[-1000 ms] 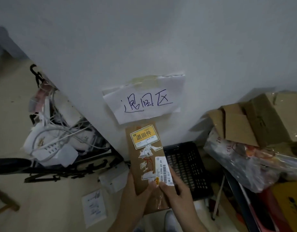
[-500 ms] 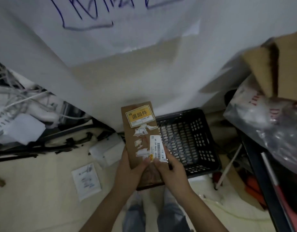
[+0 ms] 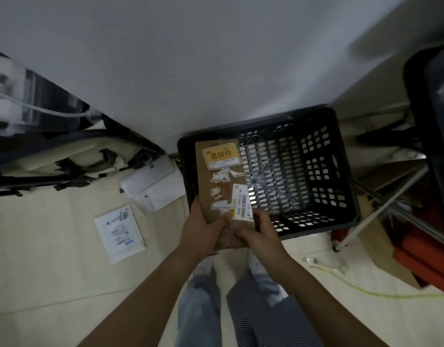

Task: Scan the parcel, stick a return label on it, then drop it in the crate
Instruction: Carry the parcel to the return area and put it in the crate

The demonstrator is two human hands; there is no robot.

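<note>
A flat brown parcel (image 3: 203, 191) is held upright over the left rim of a black slotted crate (image 3: 303, 171). A yellow return label (image 3: 220, 156) is stuck near its top, and a white barcode label (image 3: 242, 205) sits lower right among torn label scraps. My left hand (image 3: 199, 227) grips the parcel's lower left edge. My right hand (image 3: 259, 232) grips its lower right corner, thumb by the barcode label. The crate stands on the floor against the white wall, and nothing shows on the part of its slotted floor that I can see.
A white mailer bag (image 3: 153, 189) and a flat white packet (image 3: 119, 232) lie on the tiled floor to the left. A dark frame with cables (image 3: 53, 146) stands at far left. A metal rack leg (image 3: 381, 206) and red items (image 3: 421, 254) crowd the right.
The view has tilted down from the wall sign to the floor. The parcel, still in both hands, now hangs over the crate's left part, closer to it.
</note>
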